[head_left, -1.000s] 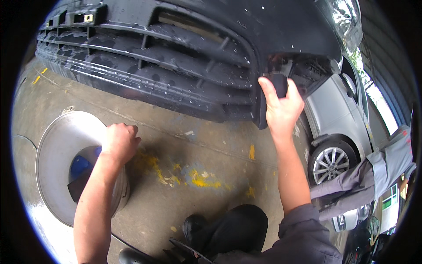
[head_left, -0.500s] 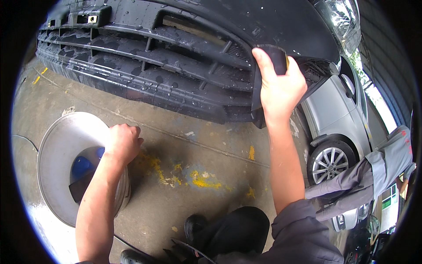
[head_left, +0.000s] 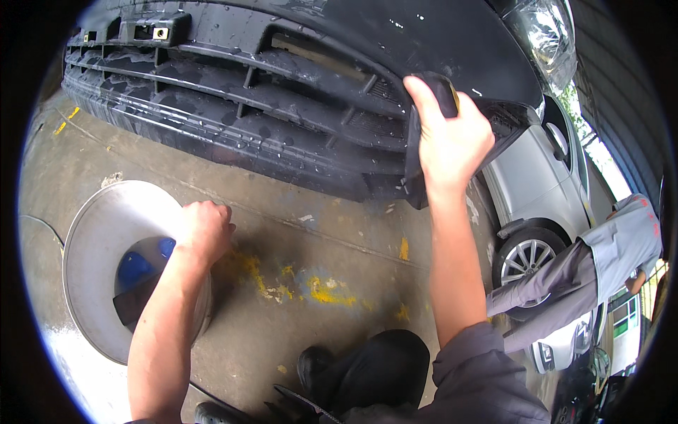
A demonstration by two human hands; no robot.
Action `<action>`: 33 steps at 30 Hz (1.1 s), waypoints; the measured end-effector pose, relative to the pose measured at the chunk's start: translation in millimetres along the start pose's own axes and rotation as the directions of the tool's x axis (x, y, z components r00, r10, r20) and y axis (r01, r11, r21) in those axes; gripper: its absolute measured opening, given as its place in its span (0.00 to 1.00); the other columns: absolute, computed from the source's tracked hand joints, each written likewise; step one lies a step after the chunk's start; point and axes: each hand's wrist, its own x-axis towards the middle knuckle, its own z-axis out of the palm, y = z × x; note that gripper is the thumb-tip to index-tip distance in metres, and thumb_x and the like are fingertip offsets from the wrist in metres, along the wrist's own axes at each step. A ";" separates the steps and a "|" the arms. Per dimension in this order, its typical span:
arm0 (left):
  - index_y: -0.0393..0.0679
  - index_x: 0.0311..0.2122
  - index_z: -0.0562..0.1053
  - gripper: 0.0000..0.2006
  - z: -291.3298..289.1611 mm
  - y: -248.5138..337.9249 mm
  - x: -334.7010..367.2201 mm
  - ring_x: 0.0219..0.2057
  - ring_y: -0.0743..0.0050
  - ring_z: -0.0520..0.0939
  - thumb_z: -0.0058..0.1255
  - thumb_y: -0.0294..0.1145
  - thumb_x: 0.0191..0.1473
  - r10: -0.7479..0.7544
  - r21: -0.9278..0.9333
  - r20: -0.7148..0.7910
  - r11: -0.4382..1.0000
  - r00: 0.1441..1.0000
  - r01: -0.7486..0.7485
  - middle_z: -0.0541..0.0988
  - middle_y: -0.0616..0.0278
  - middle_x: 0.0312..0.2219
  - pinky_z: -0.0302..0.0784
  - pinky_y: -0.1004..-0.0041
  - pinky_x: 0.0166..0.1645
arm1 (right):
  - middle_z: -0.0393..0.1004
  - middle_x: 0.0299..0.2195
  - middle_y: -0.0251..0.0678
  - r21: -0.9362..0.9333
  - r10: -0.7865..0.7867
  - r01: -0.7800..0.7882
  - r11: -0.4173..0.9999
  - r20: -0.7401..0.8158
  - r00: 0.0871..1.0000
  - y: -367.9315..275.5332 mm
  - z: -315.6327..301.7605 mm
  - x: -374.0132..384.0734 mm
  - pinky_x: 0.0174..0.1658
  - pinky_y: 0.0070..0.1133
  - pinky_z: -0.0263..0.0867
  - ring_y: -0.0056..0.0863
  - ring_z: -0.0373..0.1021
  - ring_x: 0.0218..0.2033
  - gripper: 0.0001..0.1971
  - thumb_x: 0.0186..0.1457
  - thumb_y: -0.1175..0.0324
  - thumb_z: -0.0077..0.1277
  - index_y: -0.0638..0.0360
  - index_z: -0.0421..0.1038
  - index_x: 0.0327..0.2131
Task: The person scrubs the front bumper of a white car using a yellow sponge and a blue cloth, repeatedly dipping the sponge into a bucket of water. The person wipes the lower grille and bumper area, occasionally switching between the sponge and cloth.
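Concrete floor [head_left: 339, 247], yellow-stained; right hand [head_left: 452, 141] grips dark cloth [head_left: 424, 141]; left hand [head_left: 205, 230] clenched.

Lighting: soft daylight, strongest at the right edge of the frame, where the open area behind the silver car [head_left: 522, 177] is washed out. Glare: wet highlights on the black bumper [head_left: 282, 120] across the top; pale sheen on the concrete floor [head_left: 318, 240] and the grey bucket rim [head_left: 92, 233], lower left. Shadows: diffuse, darkest under the bumper and beside the left forearm. Distortion: strong fisheye bending, black vignette all round. Focus: centre sharp, edges softened.
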 end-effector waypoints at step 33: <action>0.47 0.35 0.84 0.12 2.6 1.9 -1.9 0.35 0.48 0.88 0.62 0.45 0.56 0.000 0.020 -0.008 1.000 1.000 0.000 0.86 0.53 0.29 0.84 0.55 0.42 | 0.80 0.24 0.30 -0.246 0.164 -0.111 0.963 0.203 0.965 -10.1 -11.0 11.6 0.37 0.20 0.70 0.11 0.69 0.27 0.19 0.53 0.57 0.73 0.67 0.84 0.36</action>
